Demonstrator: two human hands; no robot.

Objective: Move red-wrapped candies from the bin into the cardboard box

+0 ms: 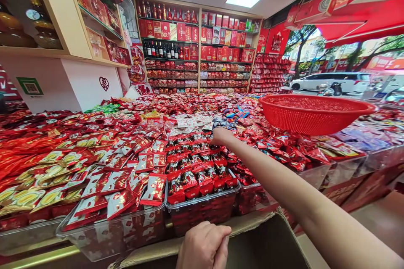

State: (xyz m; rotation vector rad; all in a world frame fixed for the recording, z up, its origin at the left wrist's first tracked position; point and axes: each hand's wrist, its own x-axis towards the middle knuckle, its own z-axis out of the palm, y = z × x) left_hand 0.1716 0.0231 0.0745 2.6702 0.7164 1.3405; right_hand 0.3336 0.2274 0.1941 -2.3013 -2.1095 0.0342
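Note:
My right hand [221, 135] reaches far out over a big display of wrapped candies. Its fingers curl down into the pile beside small white packets [192, 122] and dark red candies [192, 164]; what they grip is hidden. My left hand [204, 244] is close to me at the bottom, closed like a fist on the top edge of an open cardboard box [268, 239]. A clear plastic bin [202, 208] filled with red candies sits between the two hands.
A red plastic basket [315, 113] sits above the candy pile at the right; its support is hidden. Clear bins line the counter front. Shelves of red boxes and bottles [195, 46] cover the back wall. At the right, the shop opens onto a street with a white car [331, 82].

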